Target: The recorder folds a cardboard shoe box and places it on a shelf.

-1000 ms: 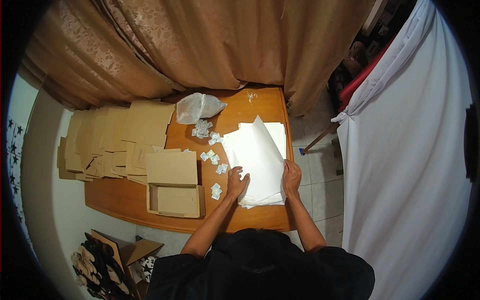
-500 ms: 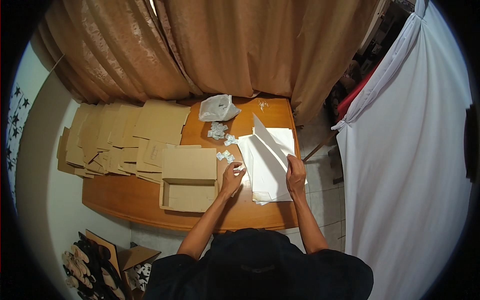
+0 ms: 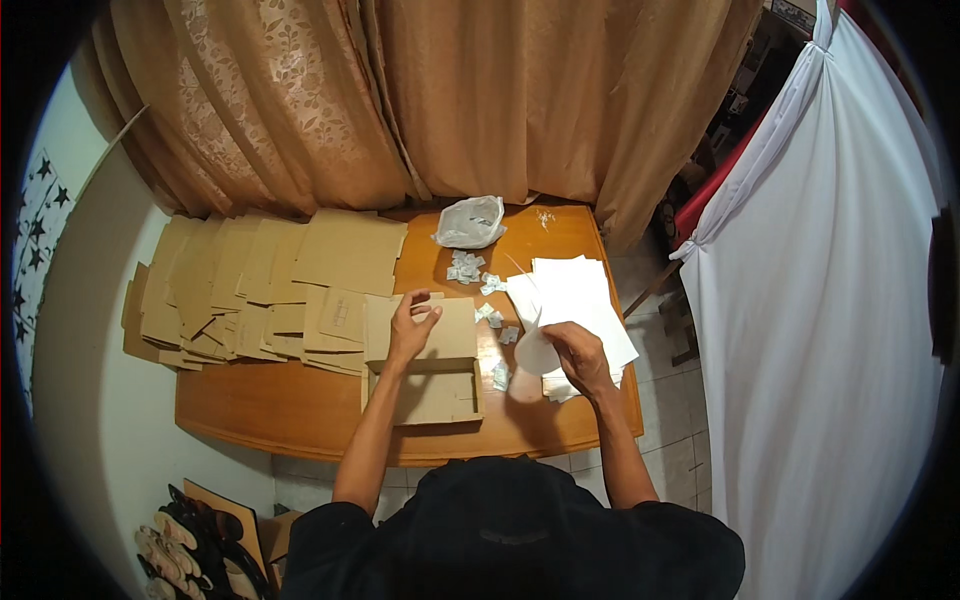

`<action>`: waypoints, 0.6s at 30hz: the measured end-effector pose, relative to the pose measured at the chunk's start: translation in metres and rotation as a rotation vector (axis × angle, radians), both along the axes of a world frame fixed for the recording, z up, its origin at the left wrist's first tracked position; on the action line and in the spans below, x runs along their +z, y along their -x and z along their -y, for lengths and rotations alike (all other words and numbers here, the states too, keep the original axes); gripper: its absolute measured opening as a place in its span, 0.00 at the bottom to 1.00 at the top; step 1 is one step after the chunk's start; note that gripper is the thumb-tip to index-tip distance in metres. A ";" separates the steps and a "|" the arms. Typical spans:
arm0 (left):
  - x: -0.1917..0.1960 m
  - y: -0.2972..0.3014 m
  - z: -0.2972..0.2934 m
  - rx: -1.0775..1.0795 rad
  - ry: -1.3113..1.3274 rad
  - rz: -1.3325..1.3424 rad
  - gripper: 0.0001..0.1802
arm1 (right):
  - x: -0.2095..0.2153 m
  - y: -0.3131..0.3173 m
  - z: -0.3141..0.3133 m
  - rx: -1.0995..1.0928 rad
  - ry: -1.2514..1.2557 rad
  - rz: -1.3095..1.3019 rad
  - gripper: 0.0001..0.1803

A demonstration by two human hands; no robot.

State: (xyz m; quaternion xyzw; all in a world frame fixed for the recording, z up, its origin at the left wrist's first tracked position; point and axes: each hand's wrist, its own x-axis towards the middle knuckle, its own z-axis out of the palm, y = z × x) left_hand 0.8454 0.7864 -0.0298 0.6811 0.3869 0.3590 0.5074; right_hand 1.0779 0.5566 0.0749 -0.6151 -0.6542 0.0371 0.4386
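My right hand [image 3: 582, 358] pinches a sheet of white paper [image 3: 536, 350], which curls and is seen partly edge-on at the left of a stack of white paper [image 3: 590, 300]. Over the raised lid of a brown cardboard box [image 3: 425, 395] is my left hand [image 3: 410, 332], its thumb and fingers apart with nothing between them. The box stands open in front of me, and its inside looks bare. Between box and paper lie several small pale sachets [image 3: 509, 335], with a heap of sachets [image 3: 465, 267] farther back.
Flattened brown cardboard pieces [image 3: 250, 270] overlap across the table's left side. At the back sits a translucent plastic bag [image 3: 470, 222], with white bits [image 3: 545, 218] to its right. Brown curtains [image 3: 480, 100] hang behind the wooden table [image 3: 300, 415]; a white cloth [image 3: 800, 330] hangs at right.
My right hand has drawn the sheet off the stack, leftward. My left hand has moved from the sachets left and up over the box lid. The whole view has shifted slightly.
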 end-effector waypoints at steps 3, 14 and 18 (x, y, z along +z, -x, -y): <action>0.000 0.021 -0.015 -0.162 0.050 0.033 0.31 | 0.015 0.032 -0.002 0.095 0.046 -0.121 0.11; -0.039 0.081 0.002 -0.582 1.003 -0.157 0.56 | 0.016 0.091 -0.027 0.412 0.186 -0.808 0.06; -0.060 0.113 0.001 -0.702 1.215 0.134 0.46 | 0.005 0.099 -0.043 0.341 0.170 -0.844 0.08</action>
